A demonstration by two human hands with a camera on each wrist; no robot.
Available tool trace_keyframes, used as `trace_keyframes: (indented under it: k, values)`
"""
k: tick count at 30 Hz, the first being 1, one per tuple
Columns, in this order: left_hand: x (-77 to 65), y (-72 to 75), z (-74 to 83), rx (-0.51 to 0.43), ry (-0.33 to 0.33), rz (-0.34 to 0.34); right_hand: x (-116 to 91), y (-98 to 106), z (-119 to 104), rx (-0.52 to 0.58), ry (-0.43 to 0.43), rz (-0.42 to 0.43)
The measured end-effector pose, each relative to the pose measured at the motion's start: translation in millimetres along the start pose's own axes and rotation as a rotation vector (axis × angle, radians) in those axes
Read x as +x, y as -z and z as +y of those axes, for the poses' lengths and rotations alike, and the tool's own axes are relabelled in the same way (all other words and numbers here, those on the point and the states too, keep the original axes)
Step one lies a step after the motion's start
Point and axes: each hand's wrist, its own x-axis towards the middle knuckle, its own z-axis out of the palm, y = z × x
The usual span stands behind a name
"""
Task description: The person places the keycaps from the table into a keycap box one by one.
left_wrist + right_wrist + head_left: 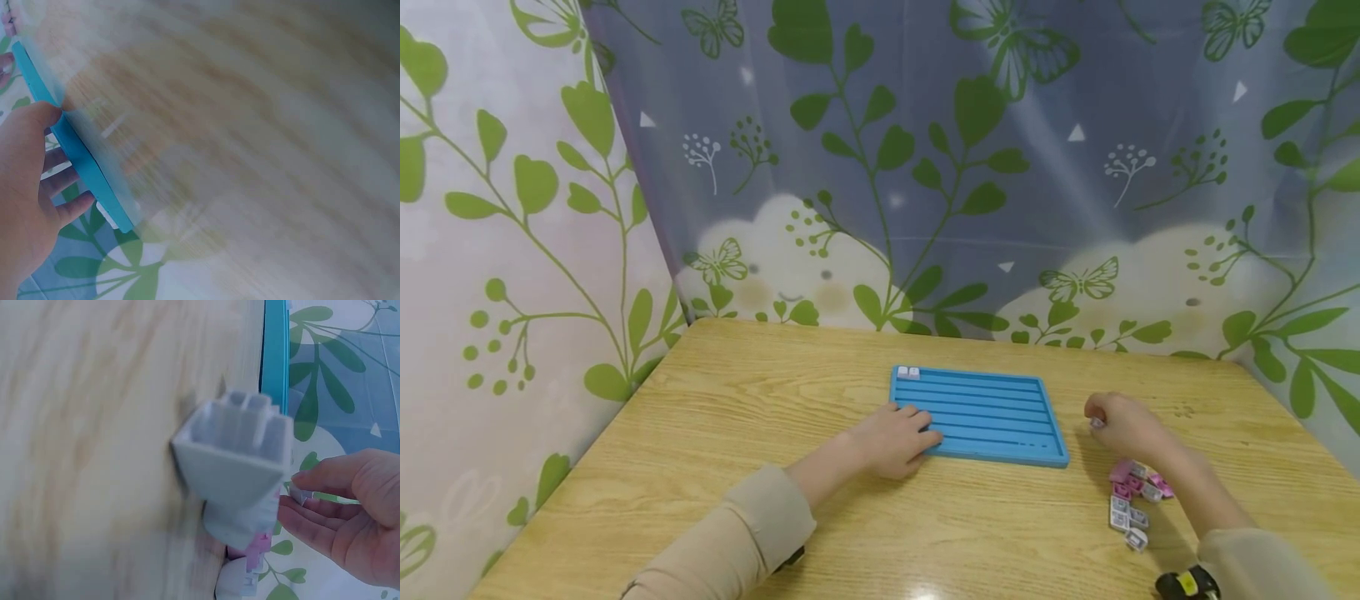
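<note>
A blue ridged tray (992, 460) lies on the table, with two white keycaps (908, 373) side by side in its far left corner. My left hand (891, 440) rests on the near left part of the tray, its thumb (44, 114) at the edge and its fingers spread over the side. To the right of the tray, my right hand (1123, 425) pinches a small whitish keycap (300, 494) between thumb and fingertips, raised above the table. Closer to me, under the right forearm, is a loose group of white and pink keycaps (1120, 507).
The wooden table (760, 392) reaches back to a curtain (925, 208) printed with leaves and butterflies. A black and yellow device (1187, 582) is at the right wrist. In the right wrist view an upturned white keycap (234, 450) looms close to the camera.
</note>
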Motion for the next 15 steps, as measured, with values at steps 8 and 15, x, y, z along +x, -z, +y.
trace_keyframes:
  k: [8, 15]
  values:
    - [-0.1, -0.6, -0.2, -0.006, 0.002, 0.001, 8, -2, -6, -0.030, 0.029, -0.004]
    - [-0.2, 0.5, 0.1, -0.008, -0.001, -0.001, 11, -6, -14, 0.000, 0.048, -0.009]
